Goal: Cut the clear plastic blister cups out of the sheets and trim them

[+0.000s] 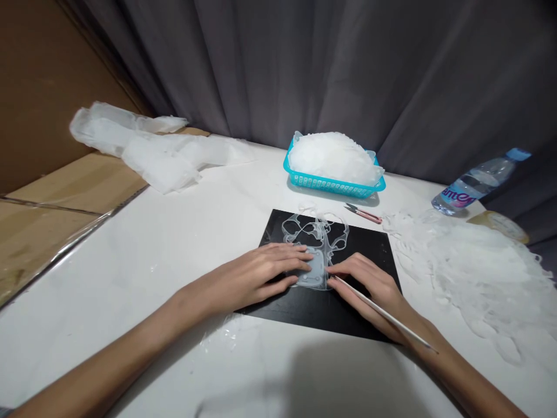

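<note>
A black mat point(289, 310) lies on the white table. On it is a translucent, cut-out sheet point(317, 268) with a rounded solid panel at the near end and looped openwork point(335, 232) beyond. My left hand point(274, 267) lies flat with fingers spread, its fingertips on the panel's left part. My right hand point(369, 284) is closed around a slim white pointed stick point(387, 316), which slants back over the wrist. The thumb and index fingertips meet the panel's right edge; whether they pinch it, I cannot tell.
A turquoise basket point(335, 186) heaped with white translucent pieces stands behind the mat. Small pink-handled snips point(364, 213) lie near it. To the right are a water bottle point(474, 184) and a pile of clear scraps point(474, 273). Crumpled translucent bags point(161, 154) and cardboard point(56, 186) sit at left.
</note>
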Demonstrator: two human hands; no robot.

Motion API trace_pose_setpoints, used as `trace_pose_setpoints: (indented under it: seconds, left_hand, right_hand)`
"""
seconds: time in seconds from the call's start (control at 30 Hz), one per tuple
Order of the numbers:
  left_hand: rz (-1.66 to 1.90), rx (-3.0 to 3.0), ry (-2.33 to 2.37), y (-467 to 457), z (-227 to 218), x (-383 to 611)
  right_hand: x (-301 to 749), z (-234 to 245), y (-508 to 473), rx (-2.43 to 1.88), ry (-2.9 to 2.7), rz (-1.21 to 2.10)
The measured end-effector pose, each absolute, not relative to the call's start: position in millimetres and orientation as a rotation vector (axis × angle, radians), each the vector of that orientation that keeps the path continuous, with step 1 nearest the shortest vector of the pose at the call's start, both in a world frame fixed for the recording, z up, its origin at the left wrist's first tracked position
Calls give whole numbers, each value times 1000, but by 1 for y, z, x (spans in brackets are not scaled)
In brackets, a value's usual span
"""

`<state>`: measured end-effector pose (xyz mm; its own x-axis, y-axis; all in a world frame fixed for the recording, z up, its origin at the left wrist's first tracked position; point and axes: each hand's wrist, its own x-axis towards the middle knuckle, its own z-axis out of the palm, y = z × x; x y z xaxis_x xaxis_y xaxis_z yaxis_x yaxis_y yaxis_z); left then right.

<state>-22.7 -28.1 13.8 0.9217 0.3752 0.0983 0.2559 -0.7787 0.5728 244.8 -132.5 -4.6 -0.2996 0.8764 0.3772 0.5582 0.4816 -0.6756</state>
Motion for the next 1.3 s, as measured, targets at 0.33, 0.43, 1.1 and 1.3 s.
trace_pose_setpoints:
  seconds: [0.33,0.43,1.1,1.3]
  left_hand:
    - [374,2518,549,-29,1,-19]
    - [431,2514,563,-27,5,-23]
    - [258,2896,369,-30,25,-33]
    - [203,2849,413,-32,24,-31]
  right_hand:
    - [237,6,-100,-1259,-2046,814]
    - [233,8,-85,-1229,-2046,847]
    - [229,-10,-80,-1113,-2037,928]
    - [229,-10,-81,-1076,-2129,863]
